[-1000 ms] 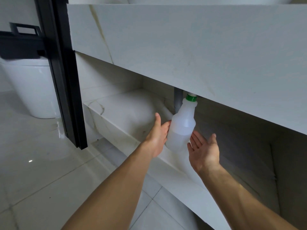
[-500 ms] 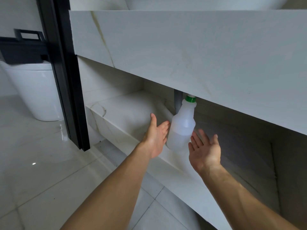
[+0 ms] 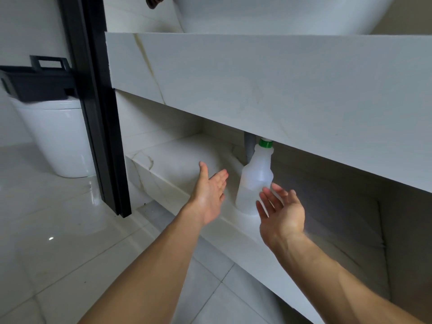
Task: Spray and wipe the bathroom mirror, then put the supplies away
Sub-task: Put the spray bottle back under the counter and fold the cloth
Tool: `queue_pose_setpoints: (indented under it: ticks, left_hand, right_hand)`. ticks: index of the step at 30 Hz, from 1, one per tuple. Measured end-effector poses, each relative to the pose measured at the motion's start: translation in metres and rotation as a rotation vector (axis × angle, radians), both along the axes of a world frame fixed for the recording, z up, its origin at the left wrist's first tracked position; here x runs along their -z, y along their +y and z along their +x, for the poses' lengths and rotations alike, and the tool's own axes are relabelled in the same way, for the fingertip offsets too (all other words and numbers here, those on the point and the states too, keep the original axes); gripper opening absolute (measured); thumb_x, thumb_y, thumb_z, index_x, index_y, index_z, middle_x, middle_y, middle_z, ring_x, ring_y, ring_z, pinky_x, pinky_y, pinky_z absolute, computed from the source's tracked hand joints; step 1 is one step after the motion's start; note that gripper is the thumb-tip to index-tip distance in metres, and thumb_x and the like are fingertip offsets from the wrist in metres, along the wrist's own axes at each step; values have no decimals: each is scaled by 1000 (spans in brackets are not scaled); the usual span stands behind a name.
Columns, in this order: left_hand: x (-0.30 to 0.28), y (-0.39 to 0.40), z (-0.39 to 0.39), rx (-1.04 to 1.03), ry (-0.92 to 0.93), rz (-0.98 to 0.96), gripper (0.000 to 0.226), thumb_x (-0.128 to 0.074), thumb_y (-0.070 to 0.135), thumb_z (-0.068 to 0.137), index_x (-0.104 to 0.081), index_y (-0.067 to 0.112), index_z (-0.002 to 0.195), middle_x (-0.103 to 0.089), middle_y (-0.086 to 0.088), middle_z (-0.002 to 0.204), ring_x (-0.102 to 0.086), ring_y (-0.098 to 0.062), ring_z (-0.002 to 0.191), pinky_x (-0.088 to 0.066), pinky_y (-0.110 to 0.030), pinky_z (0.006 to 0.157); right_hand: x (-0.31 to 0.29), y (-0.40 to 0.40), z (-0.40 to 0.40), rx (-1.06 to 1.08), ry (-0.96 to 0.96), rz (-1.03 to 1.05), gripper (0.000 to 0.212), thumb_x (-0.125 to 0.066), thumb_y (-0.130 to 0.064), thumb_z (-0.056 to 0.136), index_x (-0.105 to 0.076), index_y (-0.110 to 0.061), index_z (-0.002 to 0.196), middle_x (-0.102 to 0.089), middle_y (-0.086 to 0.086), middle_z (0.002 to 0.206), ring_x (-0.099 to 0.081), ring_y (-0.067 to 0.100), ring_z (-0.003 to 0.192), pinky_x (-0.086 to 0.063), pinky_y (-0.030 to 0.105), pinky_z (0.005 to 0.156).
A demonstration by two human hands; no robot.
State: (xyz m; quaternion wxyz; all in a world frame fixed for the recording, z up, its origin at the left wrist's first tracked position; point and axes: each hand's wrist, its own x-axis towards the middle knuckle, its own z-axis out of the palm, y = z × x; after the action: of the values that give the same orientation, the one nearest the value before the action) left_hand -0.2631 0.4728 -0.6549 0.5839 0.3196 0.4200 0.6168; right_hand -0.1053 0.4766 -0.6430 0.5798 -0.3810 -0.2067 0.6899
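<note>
Standing upright on the lower marble shelf (image 3: 177,160) under the vanity counter (image 3: 257,90), the translucent spray bottle (image 3: 254,181) sits a little past centre toward three o'clock, its green collar (image 3: 265,143) tucked just beneath the counter's front edge and its head hidden behind that edge. A grey drain pipe (image 3: 249,148) drops down just behind the bottle, at its eleven o'clock. The left hand (image 3: 209,197) hovers at the bottle's nine o'clock, fingers straight and thumb raised, spread wide and holding nothing, with a clear gap between fingertips and plastic. The right hand (image 3: 281,213) hangs at the bottle's five o'clock, palm turned up, fingers loosely spread and empty; its fingertips overlap the bottle's lower side, and whether they touch it I cannot tell. Both forearms reach in from six o'clock. Toward nine o'clock a black door frame (image 3: 93,101) runs down to the tiled floor (image 3: 58,242), and beyond it stand a white toilet (image 3: 58,139) and a black holder (image 3: 37,83) on the wall. A white basin (image 3: 280,12) rises above the counter at twelve o'clock.
</note>
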Motion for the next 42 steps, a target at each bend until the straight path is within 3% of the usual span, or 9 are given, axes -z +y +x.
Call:
queue_pose_setpoints:
  ticks: [9, 14, 20, 25, 34, 42]
  left_hand:
    - [-21, -65, -77, -280, 60, 20, 86, -2, 75, 92, -37, 24, 152, -34, 6, 159, -23, -14, 150, -11, -43, 122]
    - [-71, -134, -140, -514, 105, 64, 80, -7, 73, 94, -43, 26, 148, -41, 3, 155, -32, -19, 146, -15, -50, 122]
    - [-202, -192, -186, -755, 103, 59, 71, -13, 67, 99, -48, 26, 145, -49, 1, 149, -41, -19, 140, -26, -46, 118]
    - [-350, -202, -198, -792, 131, 85, 70, -15, 68, 98, -50, 27, 143, -51, 1, 146, -43, -18, 137, -31, -44, 113]
    - [-588, -159, -190, -711, 173, 86, 66, -18, 67, 98, -52, 31, 141, -51, 3, 146, -43, -17, 137, -30, -44, 115]
    - [-698, -93, -151, -587, 229, -9, 63, -20, 68, 98, -54, 32, 139, -49, 5, 148, -42, -17, 138, -28, -46, 118]
  right_hand:
    - [-28, -39, -79, -359, 74, 126, 46, -30, -41, 109, -65, -17, 128, -69, 8, 125, -61, 22, 123, -41, 39, 113]
    - [-71, -65, -151, -550, 101, 157, 45, -32, -42, 108, -65, -18, 126, -67, 6, 130, -60, 22, 124, -40, 41, 115]
    - [-197, -110, -214, -766, 119, 126, 37, -47, -38, 104, -63, -17, 130, -64, 7, 133, -60, 24, 125, -42, 43, 114]
    - [-344, -119, -235, -813, 138, 165, 40, -49, -32, 104, -54, -17, 140, -60, 9, 137, -57, 25, 130, -42, 43, 115]
    - [-580, -62, -212, -677, 127, 196, 36, -48, -35, 105, -59, -16, 134, -65, 9, 130, -62, 24, 123, -45, 43, 112]
    - [-682, 18, -148, -487, 26, 114, 34, -46, -39, 105, -61, -17, 127, -62, 13, 134, -64, 24, 117, -47, 41, 106]
